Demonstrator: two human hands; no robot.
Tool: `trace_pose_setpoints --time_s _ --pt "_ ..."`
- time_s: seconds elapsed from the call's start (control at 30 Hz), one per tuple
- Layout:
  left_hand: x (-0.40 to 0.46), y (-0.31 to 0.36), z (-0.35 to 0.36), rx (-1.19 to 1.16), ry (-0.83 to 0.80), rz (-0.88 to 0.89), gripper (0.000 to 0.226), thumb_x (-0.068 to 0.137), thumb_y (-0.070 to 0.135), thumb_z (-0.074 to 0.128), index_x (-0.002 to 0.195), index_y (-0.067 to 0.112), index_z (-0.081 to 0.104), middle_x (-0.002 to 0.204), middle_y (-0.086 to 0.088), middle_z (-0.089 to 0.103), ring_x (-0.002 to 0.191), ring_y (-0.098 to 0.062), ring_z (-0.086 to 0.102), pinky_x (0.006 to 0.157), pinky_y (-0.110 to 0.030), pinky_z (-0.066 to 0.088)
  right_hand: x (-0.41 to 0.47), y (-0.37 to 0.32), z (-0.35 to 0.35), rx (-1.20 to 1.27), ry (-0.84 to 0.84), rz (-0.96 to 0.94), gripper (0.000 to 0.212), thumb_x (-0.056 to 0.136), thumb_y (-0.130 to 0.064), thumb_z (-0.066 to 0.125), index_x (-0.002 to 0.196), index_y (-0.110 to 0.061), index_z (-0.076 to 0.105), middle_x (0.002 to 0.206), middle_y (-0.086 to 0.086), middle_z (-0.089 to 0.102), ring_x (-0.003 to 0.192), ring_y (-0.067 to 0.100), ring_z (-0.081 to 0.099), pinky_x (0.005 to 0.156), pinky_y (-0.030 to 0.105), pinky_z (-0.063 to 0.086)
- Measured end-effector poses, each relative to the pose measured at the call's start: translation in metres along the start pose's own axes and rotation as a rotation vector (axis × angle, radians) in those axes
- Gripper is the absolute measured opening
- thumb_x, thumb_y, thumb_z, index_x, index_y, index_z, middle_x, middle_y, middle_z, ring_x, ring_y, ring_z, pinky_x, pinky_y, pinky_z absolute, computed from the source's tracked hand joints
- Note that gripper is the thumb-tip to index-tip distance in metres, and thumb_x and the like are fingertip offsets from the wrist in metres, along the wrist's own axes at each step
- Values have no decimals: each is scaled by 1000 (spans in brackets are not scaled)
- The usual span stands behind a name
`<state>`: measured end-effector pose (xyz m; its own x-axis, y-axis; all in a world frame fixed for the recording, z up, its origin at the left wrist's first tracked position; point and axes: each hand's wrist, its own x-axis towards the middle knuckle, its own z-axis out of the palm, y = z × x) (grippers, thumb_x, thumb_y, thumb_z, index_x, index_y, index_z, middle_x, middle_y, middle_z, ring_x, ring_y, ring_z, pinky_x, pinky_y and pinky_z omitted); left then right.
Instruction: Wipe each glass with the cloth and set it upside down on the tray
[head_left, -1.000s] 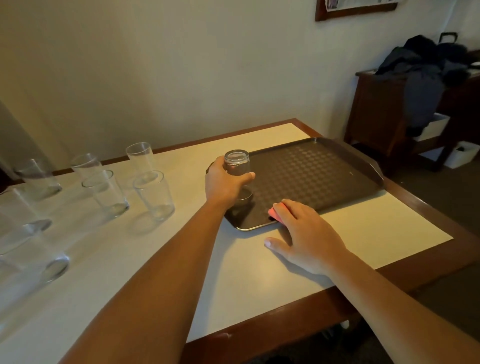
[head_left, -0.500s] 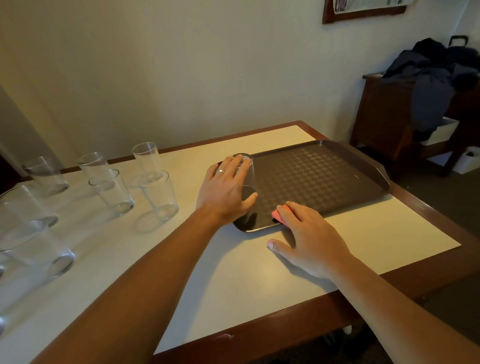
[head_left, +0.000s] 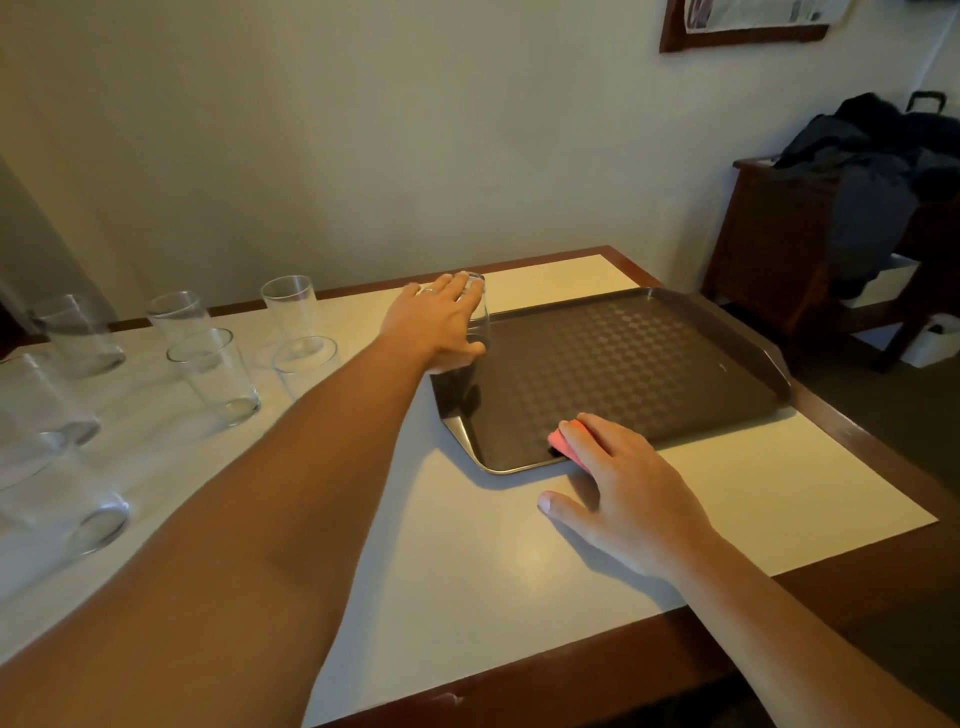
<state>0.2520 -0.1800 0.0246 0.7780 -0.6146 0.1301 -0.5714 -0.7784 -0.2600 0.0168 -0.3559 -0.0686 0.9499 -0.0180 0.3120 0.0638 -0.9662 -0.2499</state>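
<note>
A dark brown tray (head_left: 623, 364) lies on the right half of the table. One clear glass (head_left: 479, 317) stands upside down at the tray's far left corner. My left hand (head_left: 436, 325) lies against its left side, fingers stretched up over its base and thumb near its front. My right hand (head_left: 618, 478) rests flat on a pink cloth (head_left: 563, 441) at the tray's near edge. Several clear glasses (head_left: 213, 374) stand upright on the table's left side.
The white-topped table (head_left: 467, 561) has a dark wooden border and stands against a wall. The nearest upright glass (head_left: 306, 358) is just left of my left forearm. A dark wooden cabinet (head_left: 769, 244) with clothes piled on it stands at the right.
My left hand set the upturned glass down at the tray's far left corner, and its fingers went from a grip to lying straight along it. My right hand stayed on the cloth.
</note>
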Motion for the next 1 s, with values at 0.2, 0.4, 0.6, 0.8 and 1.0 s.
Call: trace_pose_setpoints --time_s 0.2,0.4,0.6,0.8,1.0 --pt "14 -7 5 6 -36 -8 92 101 66 48 168 24 2 177 -4 3 162 -31 11 127 -55 25 1 1 5 4 8 13 78 80 -85 33 145 -41 38 152 -20 35 138 8 36 103 29 48" --pt "18 -9 7 8 -17 2 92 100 65 51 168 24 3 177 -4 3 162 -31 10 127 -54 23 1 2 6 16 6 23 81 79 -86 31 146 -42 37 153 -21 33 139 7 34 104 29 47" --pt "2 3 -6 -30 51 -9 92 99 64 54 168 29 5 177 -7 1 162 -32 10 127 -53 18 1 1 4 19 -12 36 80 80 -85 31 147 -40 37 154 -17 34 139 10 36 105 31 47" --pt "-64 34 -18 -248 156 -16 74 99 56 60 160 26 32 171 -6 28 151 -29 36 120 -46 34 0 -2 -3 45 -11 43 61 91 -64 50 144 -37 42 150 -14 40 135 12 40 100 23 40" --pt "-159 23 4 -399 185 -108 61 98 47 64 152 21 50 156 -3 51 139 -26 51 115 -45 39 -5 -24 -10 87 -47 14 58 95 -58 49 147 -34 39 154 -12 33 141 12 33 101 22 33"
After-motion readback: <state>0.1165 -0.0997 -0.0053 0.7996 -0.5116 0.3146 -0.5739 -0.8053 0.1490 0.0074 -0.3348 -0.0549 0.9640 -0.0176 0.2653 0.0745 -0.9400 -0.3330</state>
